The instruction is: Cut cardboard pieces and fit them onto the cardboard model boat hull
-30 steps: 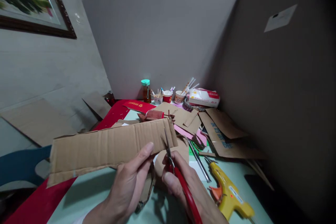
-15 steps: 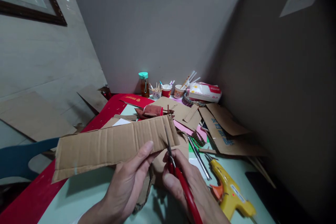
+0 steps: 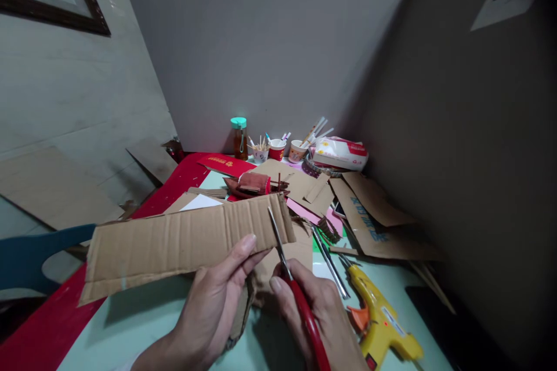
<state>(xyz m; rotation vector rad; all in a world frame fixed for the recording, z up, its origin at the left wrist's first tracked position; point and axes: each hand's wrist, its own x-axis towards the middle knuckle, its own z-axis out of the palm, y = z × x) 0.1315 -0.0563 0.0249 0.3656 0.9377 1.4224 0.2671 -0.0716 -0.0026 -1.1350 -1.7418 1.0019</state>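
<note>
**Cardboard strip under the scissors, held above the table**

I record a long brown corrugated cardboard strip (image 3: 183,240) held flat above the pale green table (image 3: 143,330), its long axis running left to right. My left hand (image 3: 213,307) grips its lower edge near the right end, thumb on top and fingers curled beneath. My right hand (image 3: 322,319) is closed around the red-handled scissors (image 3: 289,278); the steel blades stand partly open across the strip's right end, one blade lying over the top face.

Writing: a flat brown cardboard sheet (image 3: 369,226) to the right carries blue printed characters, too blurred for me to read. A red folder (image 3: 224,163) at the back bears gold lettering, also illegible. A white and red tissue pack (image 3: 342,153) shows small print I cannot make out.

Containers: a small amber bottle with a teal cap (image 3: 239,138) stands at the back by the grey partition. Beside it a white paper cup (image 3: 260,155) holds thin wooden sticks, a red paper cup (image 3: 275,151) holds pens, and a third patterned paper cup (image 3: 297,151) holds longer sticks.

A yellow glue gun with an orange trigger (image 3: 380,322) lies just right of my right hand. A pair of metal rods (image 3: 329,261) lies between it and the strip. Loose cardboard offcuts (image 3: 300,185) cover the middle of the table.
</note>
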